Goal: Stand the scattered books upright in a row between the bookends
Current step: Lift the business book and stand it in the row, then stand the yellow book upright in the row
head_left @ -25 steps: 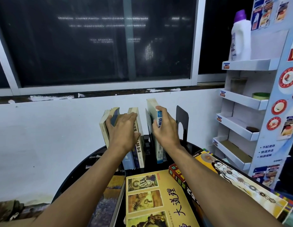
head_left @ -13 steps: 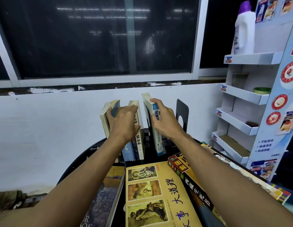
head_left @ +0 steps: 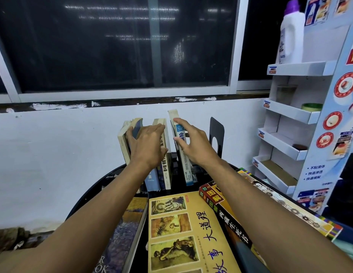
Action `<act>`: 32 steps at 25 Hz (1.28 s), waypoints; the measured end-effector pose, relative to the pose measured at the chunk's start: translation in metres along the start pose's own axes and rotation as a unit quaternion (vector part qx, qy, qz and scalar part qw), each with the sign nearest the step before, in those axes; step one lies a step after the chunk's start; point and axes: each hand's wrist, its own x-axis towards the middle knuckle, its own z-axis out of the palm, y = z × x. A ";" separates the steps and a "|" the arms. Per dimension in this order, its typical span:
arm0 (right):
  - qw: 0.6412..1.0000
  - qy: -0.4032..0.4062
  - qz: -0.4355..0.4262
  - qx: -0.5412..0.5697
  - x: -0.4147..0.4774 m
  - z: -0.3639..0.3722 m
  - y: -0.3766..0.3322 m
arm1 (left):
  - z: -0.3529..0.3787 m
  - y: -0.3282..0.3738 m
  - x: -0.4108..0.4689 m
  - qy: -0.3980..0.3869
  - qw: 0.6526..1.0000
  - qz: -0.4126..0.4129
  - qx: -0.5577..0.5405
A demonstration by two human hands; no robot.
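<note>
Head view: the left hand [head_left: 146,143] lies flat across the standing books [head_left: 165,170] at the far side of the table [head_left: 110,175], steadying them. The right hand [head_left: 194,143], fingers splayed, seems only to touch the blue-spined book [head_left: 186,168], which leans apart from the row, short of the black bookend [head_left: 217,134]. A second ago it clasped that book. Next, I'd say, close the gap.

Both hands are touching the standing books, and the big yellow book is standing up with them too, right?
Not quite. The head view shows the big yellow book lying flat on the table in front of the row, not standing up. The rest holds: the left hand and the right hand are both touching the standing books.
</note>
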 end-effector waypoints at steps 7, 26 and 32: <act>0.994 -0.103 0.012 -0.042 -0.010 -0.021 0.002 | 0.002 0.000 0.001 -0.017 1.000 0.002 0.004; 0.930 -0.222 0.106 -0.273 -0.127 -0.156 0.051 | -0.009 0.099 -0.115 -0.257 0.957 0.036 -0.130; 0.936 -0.222 0.108 -0.250 -0.161 -0.167 0.072 | -0.010 0.114 -0.130 -0.318 0.941 0.028 -0.110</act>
